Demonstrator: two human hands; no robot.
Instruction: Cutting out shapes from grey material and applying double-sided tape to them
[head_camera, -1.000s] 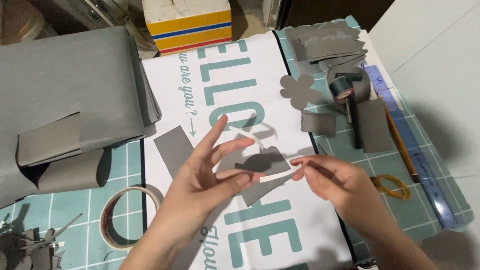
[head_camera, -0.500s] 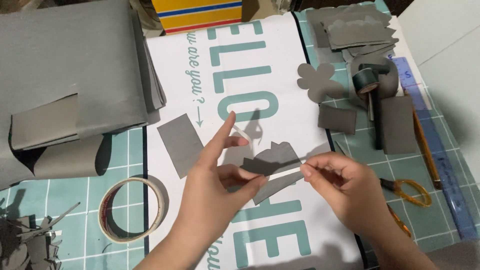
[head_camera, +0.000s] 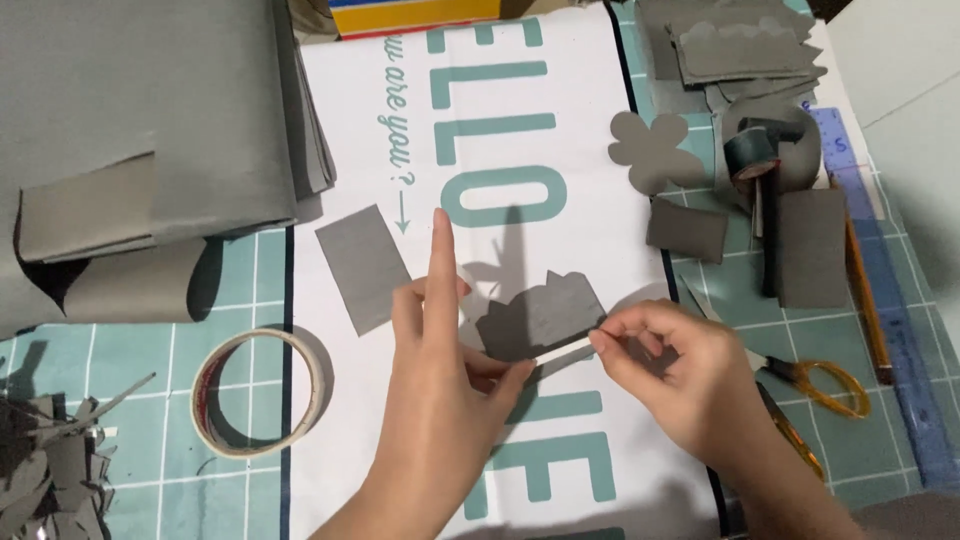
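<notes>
My left hand (head_camera: 445, 385) pinches the lower left edge of a small grey paper cutout with a scalloped top (head_camera: 541, 315), index finger pointing straight up. My right hand (head_camera: 672, 370) grips the end of a thin pale tape strip (head_camera: 565, 350) that runs along the cutout's lower right edge. Both hands hover over a white printed sheet with large teal letters (head_camera: 560, 130).
A masking tape roll (head_camera: 255, 393) lies left of my hands, a grey paper rectangle (head_camera: 363, 267) above it. Folded grey sheets (head_camera: 140, 130) fill the top left. Grey cutouts, a flower shape (head_camera: 655, 152), orange-handled scissors (head_camera: 815, 385), a pencil and a blue ruler (head_camera: 900, 320) sit right.
The tape strip, earlier curled in a loop above the cutout, now lies flat along its lower edge. Both hands have drawn closer together around the cutout.
</notes>
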